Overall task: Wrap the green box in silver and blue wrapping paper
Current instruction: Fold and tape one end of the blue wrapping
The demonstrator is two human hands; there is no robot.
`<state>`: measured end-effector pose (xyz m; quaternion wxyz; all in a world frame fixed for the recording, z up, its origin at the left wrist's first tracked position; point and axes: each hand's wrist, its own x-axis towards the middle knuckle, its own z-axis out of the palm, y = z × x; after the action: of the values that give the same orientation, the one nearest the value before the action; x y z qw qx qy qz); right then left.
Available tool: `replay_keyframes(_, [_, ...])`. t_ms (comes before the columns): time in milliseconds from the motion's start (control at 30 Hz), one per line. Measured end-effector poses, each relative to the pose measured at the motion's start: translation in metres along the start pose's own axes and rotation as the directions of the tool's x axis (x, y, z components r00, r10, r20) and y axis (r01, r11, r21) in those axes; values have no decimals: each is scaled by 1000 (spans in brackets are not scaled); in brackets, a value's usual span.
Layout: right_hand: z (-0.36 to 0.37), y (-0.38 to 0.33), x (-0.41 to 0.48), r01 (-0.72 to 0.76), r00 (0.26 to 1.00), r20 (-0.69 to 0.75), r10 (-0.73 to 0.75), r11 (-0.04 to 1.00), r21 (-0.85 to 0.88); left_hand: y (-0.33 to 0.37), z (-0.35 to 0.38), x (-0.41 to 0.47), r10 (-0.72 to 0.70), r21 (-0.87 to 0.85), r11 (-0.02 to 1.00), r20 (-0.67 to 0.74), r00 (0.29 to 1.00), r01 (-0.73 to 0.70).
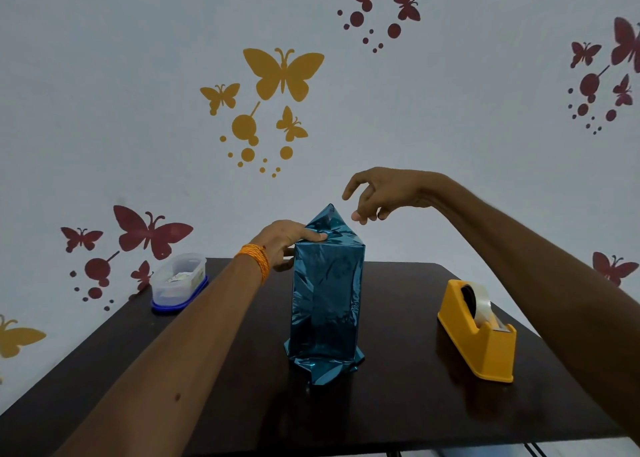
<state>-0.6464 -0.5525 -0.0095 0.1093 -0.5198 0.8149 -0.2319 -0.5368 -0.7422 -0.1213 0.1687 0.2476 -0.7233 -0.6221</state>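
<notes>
Box stands on end at mid-table, long axis vertical. Blue paper covers every side I can see; no green shows. Loose paper flares out at the foot.

Top end: paper folded in from the sides, leaving one pointed flap standing straight up.

Left hand is at the box's upper left corner. Its thumb lies flat along the top front edge and pins the fold. The other fingers wrap the far side and are mostly hidden. This hand is the anchor.

Right hand hangs in the air, just right of the flap's tip and a little above it, touching nothing I can see. Index finger is stretched left toward the peak. Thumb and remaining fingers are curled down, tips close together (clear tape pinched there? cannot tell).

Key relation: the flap lies down and to the left of the right fingertips, close, while the left hand is taken up with holding. So the right hand is the free and nearer one. My judgement is that the flap gets pressed down next, across the top, toward or away from the viewer.

Dispenser sits on the right hand's side, well apart from the box. Lidded tub is at the far left corner.

Risk: the tall box tips if the press comes sideways.
</notes>
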Motion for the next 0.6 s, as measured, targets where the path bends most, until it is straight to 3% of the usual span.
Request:
replay_keyframes(133, [8,-2,8,-6,993,119,2,1000,30,-1,0,-1,-1,-5,1000,-13,1000,1])
replay_keyframes(600, [17,9,45,-76,950,300,89,996,-54,-1,-1,0,-4,-33,999,11,1000,5])
